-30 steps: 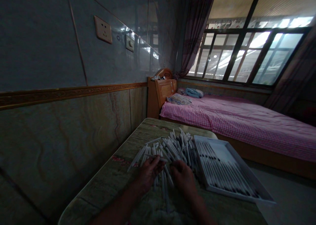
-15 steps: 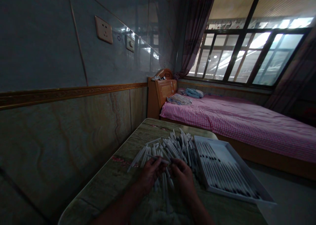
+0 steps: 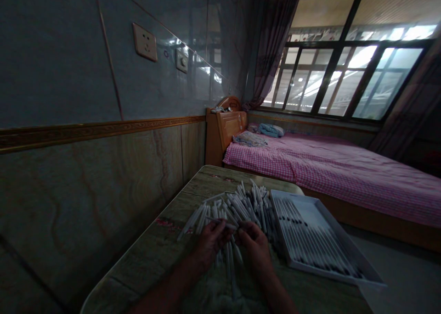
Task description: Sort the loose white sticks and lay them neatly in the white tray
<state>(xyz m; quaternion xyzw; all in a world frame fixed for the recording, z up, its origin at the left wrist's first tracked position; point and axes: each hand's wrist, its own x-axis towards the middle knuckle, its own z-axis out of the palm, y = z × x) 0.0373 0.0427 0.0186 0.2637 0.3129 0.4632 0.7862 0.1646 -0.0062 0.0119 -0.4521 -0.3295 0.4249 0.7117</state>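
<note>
My left hand (image 3: 210, 241) pinches a slim white pen (image 3: 225, 225), which lies nearly crosswise above the table. Close by on the right, my right hand (image 3: 255, 246) has its thumb and fingertips closed at the pen's right end. Whether it also holds a small part there is hidden by the fingers. Under and beyond both hands spreads a loose pile of white pens or pen barrels (image 3: 241, 204). To the right of the hands sits a shallow white tray (image 3: 336, 275), in which similar pens with dark tips (image 3: 315, 238) lie side by side in rows.
The marbled table (image 3: 151, 259) has a rounded edge and stands along a tiled wall (image 3: 155, 167). Past its far edge is a bed with a pink checked cover (image 3: 310, 162) and a wooden headboard (image 3: 230, 128). A window (image 3: 330, 75) is behind the bed.
Almost nothing differs. My fingers have shifted very slightly around the pen; the pile and the tray are where they were.
</note>
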